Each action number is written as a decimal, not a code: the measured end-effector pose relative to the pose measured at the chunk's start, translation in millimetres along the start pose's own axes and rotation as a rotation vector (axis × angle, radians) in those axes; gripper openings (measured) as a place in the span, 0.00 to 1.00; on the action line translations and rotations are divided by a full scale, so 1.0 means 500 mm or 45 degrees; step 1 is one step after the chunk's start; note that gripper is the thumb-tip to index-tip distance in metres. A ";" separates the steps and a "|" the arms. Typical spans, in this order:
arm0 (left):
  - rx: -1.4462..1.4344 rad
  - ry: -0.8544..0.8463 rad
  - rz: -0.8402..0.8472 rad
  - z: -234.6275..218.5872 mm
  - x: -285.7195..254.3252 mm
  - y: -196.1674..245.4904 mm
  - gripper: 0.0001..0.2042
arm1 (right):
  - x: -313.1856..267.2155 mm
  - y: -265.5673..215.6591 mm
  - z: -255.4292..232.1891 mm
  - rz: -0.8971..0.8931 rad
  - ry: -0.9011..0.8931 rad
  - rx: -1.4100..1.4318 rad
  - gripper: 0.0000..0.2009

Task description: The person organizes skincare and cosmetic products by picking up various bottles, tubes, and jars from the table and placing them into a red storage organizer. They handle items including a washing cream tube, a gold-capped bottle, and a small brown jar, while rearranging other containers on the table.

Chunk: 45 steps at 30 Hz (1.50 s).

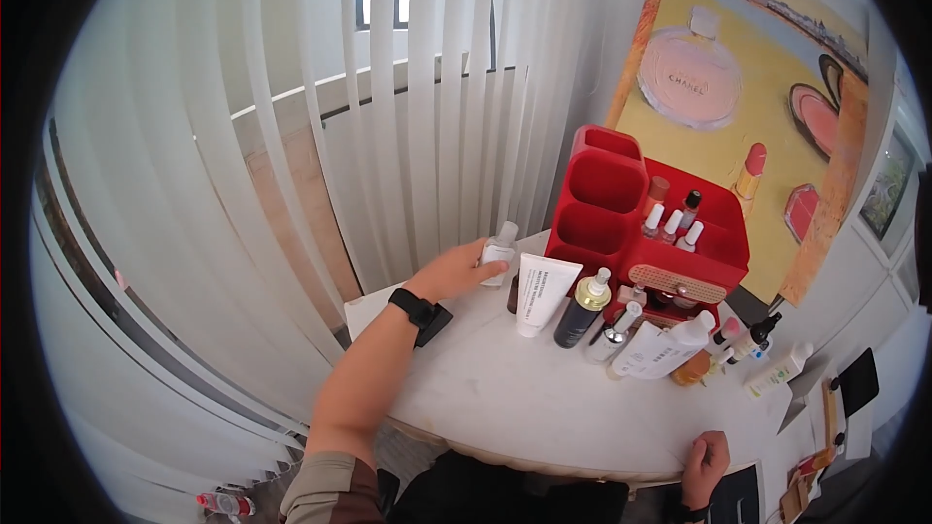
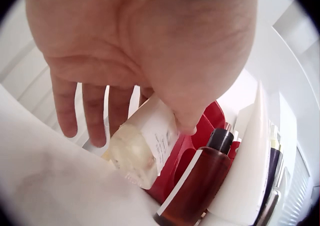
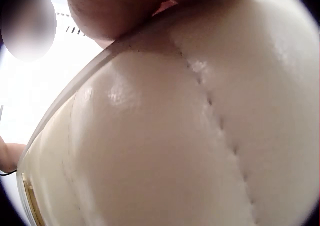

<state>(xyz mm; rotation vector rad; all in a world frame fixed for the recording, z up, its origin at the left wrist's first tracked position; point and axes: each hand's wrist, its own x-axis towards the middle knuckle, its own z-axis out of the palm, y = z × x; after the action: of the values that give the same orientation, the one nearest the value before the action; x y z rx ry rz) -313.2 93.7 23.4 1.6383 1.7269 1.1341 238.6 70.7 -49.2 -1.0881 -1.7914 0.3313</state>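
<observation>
In the head view, the left hand reaches in at the centre of the frame and pinches a clear bottle with a white label. The bottle lies between the thumb, which crosses its lower front, and the fingers on its far side; its see-through cap projects above them, leaning slightly to the right. Just right of the hand, a white tube stands on its cap on the white table, partly covering a brown bottle. A red organizer is behind these, right of centre. The right hand rests at the table's edge in the lower right, its fingers loosely curled around nothing visible. In the left wrist view, the palm spans the top; the thumb presses the clear bottle's right side near the centre, while three fingers extend downward at left, spread apart. The bottle slants, its base toward the lower left and its upper end hidden by the hand. The brown bottle and white tube are at lower right. In the right wrist view, part of the right hand shows along the top above a pale stitched surface; its fingertips cannot be made out.
</observation>
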 end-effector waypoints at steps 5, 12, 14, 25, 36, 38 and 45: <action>0.005 0.026 0.014 -0.005 -0.005 0.018 0.24 | -0.012 0.001 0.009 -0.040 0.034 -0.088 0.05; -0.087 0.005 -0.087 0.001 0.005 -0.003 0.27 | -0.017 0.008 0.019 -0.104 0.113 -0.102 0.07; -0.069 -0.022 -0.127 0.004 0.008 -0.006 0.27 | -0.014 0.000 0.020 -0.097 0.097 -0.098 0.07; -0.206 -0.086 -0.077 0.013 0.018 -0.048 0.24 | -0.022 0.016 0.013 -0.095 0.100 -0.154 0.06; -0.270 -0.172 -0.084 0.004 0.013 -0.046 0.22 | -0.006 -0.013 0.010 -0.170 0.103 -0.199 0.04; -0.284 -0.190 -0.073 0.006 0.010 -0.032 0.21 | 0.002 -0.017 0.004 -0.186 0.107 -0.223 0.04; -0.327 -0.229 -0.143 0.006 0.006 -0.019 0.25 | 0.023 -0.041 -0.032 0.100 0.033 0.088 0.10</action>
<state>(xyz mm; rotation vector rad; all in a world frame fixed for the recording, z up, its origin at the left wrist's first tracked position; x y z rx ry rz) -316.8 97.8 14.4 1.4224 1.4739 1.0713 239.8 64.4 -21.8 -1.1110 -1.7054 0.4214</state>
